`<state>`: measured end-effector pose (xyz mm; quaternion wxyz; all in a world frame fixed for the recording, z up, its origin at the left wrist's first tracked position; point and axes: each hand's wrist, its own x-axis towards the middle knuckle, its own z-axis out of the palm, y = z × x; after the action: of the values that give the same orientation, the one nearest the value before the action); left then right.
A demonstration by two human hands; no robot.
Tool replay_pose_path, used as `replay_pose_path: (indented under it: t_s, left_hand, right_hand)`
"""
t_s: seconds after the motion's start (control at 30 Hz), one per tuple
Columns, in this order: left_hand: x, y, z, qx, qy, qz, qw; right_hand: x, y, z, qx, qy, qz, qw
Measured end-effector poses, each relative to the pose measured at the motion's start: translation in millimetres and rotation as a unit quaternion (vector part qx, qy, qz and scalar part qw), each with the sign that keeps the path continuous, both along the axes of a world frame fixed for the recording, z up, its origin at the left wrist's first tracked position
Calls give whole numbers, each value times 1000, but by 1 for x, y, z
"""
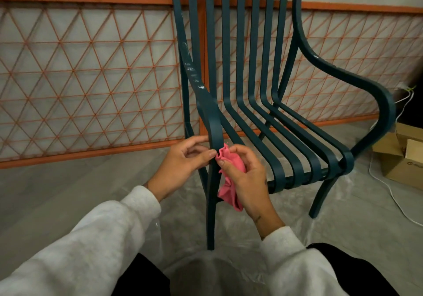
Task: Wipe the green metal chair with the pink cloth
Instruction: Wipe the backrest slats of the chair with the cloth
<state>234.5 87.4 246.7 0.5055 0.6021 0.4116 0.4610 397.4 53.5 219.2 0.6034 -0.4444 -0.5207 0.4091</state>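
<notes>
The dark green metal chair [256,71] stands in front of me, with a slatted back and seat and two curved armrests. White smudges mark its near left armrest. My right hand [247,179] grips the bunched pink cloth [230,182] and presses its top against the front end of that armrest, just above the front leg. My left hand [183,160] is on the other side of the same armrest end, with thumb and fingertips pinching the metal. Part of the cloth hangs down behind my right palm.
An orange lattice fence [91,75] runs behind the chair. Clear plastic sheeting [286,206] covers the floor. Cardboard boxes [402,156] and a white cable [393,199] lie at the right, beside the chair's right front leg.
</notes>
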Motion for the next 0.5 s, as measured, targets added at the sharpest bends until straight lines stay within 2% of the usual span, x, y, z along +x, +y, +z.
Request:
replay_pose_path:
  t_s: [0.2,0.4,0.5]
  left_hand:
    - [1,-4,-16,32,53,41,997]
    - [0,0,-5,24,25,5,999]
    - [2,-1,-3,8,-12,6,1000]
  right_hand:
    - [-5,-15,-37,-107,-34,-42,993]
    - [-1,-3,4,-6,-5,-21,1000]
    - [0,6,18,1,28,5,1000]
